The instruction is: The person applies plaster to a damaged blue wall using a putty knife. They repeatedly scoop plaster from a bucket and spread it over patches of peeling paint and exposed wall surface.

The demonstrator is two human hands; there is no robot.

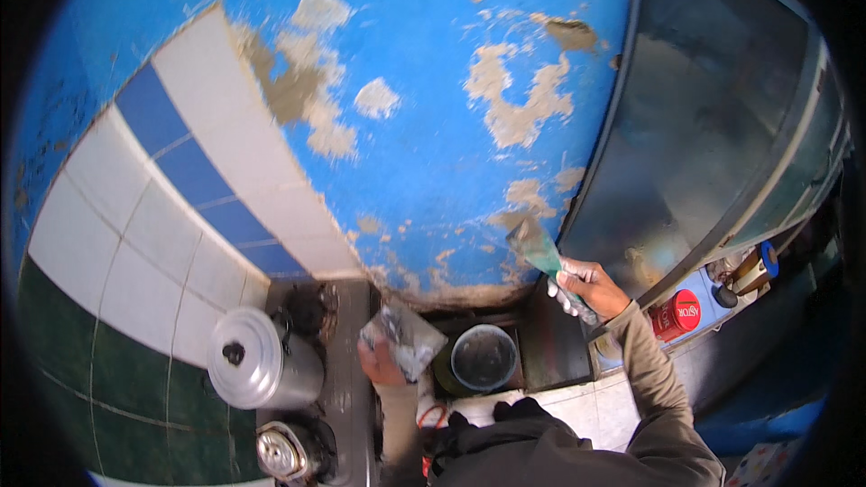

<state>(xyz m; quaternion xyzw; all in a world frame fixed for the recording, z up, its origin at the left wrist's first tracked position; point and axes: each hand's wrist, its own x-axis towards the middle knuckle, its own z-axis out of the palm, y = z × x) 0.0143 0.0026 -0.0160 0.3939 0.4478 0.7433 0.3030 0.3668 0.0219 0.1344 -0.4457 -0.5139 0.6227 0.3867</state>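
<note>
The right hand (591,290), white smears on its fingers, grips 1 green scraper (538,251) — its blade juts ahead of the fingers toward the blue wall (424,189), though whether they touch I cannot tell. The left hand (381,362), blurred, grasps 1 grey flat plate (417,341). Between the 2 hands, nearer the left, sits 1 bucket (484,389); left of the left hand — 1 lidded metal pot (271,361).
</note>
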